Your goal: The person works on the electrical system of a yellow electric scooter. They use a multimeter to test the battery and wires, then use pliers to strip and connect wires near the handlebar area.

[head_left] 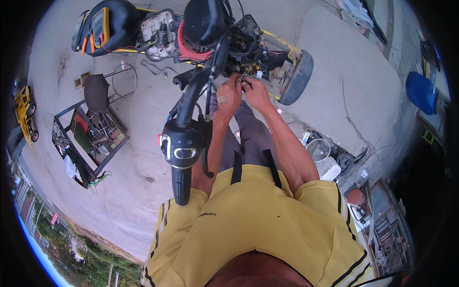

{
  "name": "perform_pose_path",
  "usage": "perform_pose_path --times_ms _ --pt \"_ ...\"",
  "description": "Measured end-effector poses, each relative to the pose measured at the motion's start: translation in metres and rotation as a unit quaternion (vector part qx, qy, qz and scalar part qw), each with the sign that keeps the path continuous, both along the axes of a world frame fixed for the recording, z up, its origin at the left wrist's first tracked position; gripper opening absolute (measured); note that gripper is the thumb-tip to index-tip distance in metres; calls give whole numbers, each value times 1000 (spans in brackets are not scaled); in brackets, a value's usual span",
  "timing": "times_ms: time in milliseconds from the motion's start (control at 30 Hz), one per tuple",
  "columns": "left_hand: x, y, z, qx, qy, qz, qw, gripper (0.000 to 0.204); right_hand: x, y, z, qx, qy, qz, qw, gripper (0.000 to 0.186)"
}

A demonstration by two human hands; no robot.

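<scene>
My left hand [229, 95], a plaster on its back, is closed at the opened body of a yellow-framed electric scooter [282, 42]. Close beside it my right hand [257, 93] is closed too, its fingertips almost meeting the left ones. A thin dark wire [245, 82] seems to run between the fingertips; its ends are hidden. Just beyond lies a tangle of wires with connectors [258, 62]. The black handlebar grip [180, 185], with its switch housing [184, 143] and brake lever [206, 162], reaches over my left forearm.
A multimeter [100, 27] and orange-handled pliers [87, 44] rest on the black seat [122, 21]. Left on the concrete stand a metal frame crate of tools and parts [91, 136] and a brown stool [97, 93]. A yellow toy loader [25, 107] and a blue chair [420, 92] are farther out.
</scene>
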State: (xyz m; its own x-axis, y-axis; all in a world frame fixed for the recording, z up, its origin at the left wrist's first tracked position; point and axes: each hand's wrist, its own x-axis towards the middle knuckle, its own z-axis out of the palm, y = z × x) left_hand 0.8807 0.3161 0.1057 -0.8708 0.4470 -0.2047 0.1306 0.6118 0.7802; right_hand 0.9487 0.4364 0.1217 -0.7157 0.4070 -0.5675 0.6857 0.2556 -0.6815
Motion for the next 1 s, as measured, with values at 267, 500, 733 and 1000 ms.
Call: perform_pose_path --times_ms 267,500,733,1000 --pt "-20 10 23 -27 -25 -9 999 21 6 2 -16 -67 65 -24 995 29" --pt "2 -7 18 -19 -70 38 997 21 -3 0 -16 -44 41 26 998 27" --pt "-6 -4 24 -9 -80 24 996 21 22 13 -59 -36 95 0 995 22" --pt "-10 -17 27 -11 -84 40 996 21 9 0 -33 37 67 51 996 27"
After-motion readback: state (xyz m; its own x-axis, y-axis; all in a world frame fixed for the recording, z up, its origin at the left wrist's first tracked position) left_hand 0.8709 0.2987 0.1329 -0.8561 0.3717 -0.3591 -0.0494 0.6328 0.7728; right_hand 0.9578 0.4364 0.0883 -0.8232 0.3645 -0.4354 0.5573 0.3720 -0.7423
